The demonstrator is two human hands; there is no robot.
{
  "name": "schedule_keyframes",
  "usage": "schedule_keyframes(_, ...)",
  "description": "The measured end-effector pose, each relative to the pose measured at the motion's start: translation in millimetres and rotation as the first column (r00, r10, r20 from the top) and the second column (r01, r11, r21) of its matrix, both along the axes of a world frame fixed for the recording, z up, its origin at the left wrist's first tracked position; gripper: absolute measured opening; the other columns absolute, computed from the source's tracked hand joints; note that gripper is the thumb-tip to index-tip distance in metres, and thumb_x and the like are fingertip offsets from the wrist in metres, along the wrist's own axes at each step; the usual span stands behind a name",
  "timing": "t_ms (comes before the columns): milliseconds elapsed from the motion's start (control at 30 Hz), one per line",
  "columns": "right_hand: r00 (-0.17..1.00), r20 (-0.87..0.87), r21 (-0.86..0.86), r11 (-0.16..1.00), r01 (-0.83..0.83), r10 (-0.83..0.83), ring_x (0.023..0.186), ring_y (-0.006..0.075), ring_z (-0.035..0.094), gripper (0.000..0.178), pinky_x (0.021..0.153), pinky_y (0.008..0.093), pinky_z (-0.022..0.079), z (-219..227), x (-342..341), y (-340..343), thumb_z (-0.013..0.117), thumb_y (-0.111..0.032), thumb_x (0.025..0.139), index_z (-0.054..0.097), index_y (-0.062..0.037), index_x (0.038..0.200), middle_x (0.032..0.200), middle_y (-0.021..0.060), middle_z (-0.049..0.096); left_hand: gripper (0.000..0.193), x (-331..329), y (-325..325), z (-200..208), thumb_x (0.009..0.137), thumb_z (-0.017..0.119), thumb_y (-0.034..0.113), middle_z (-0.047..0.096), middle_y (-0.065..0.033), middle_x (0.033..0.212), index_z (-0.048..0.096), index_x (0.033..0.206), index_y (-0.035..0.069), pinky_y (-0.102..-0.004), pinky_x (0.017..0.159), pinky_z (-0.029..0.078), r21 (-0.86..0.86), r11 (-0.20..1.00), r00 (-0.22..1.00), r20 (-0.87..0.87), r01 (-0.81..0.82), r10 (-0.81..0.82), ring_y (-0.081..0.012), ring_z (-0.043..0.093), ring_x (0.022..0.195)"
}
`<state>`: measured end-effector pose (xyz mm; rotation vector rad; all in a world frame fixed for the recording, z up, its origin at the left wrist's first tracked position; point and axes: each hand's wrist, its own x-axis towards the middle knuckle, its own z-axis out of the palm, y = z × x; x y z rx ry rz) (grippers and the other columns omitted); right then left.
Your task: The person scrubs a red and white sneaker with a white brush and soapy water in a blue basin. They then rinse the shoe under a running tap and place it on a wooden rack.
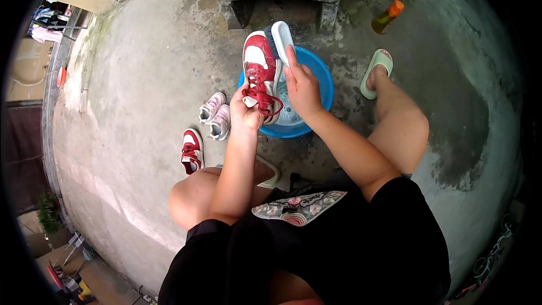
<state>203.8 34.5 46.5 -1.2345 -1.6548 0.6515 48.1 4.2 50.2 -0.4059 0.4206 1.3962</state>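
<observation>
1. Left hand (248,114): grips the heel end of a red-and-white shoe (255,56). Fingers are closed on it, though mostly hidden behind it. The hold at the heel seems chosen to steady the shoe and leave its toe free.

2. Right hand (304,87): fingers pinch the near end of a white brush (283,42), one lying along its back. This appears to keep the dark bristles turned to the shoe; they seem to meet its toe edge.

3. Shoe position: raised over the left part of a blue basin (326,79), toe pointing away from the person. The basin (holding sudsy water) probably sits there to catch drips.

4. Concrete floor (130,101): a matching shoe (192,151) and a pink-and-white pair (213,106) stand left of the basin, presumably within easy reach. An orange-capped bottle (388,18) stands beyond, to the right.
</observation>
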Motion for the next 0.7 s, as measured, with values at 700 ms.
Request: schedule_keyframes(700, 0.986, -0.040, 0.127, 0.979, -0.157, 0.163, 0.067, 0.0238, 0.056, 0.057, 0.063, 0.0338, 0.048, -49, 19, -62, 0.060, -0.002, 0.085, 0.045, -0.0131, 0.139, 0.077, 0.0096, 0.053, 0.030, -11, 2, -1, 0.093, 0.048, 0.018, 0.064, -0.0177, 0.111, 0.057, 0.112, -0.002, -0.0478, 0.093, 0.048, 0.097, 0.994, 0.990, -0.137, 0.049, -0.035, -0.0324, 0.061, 0.102)
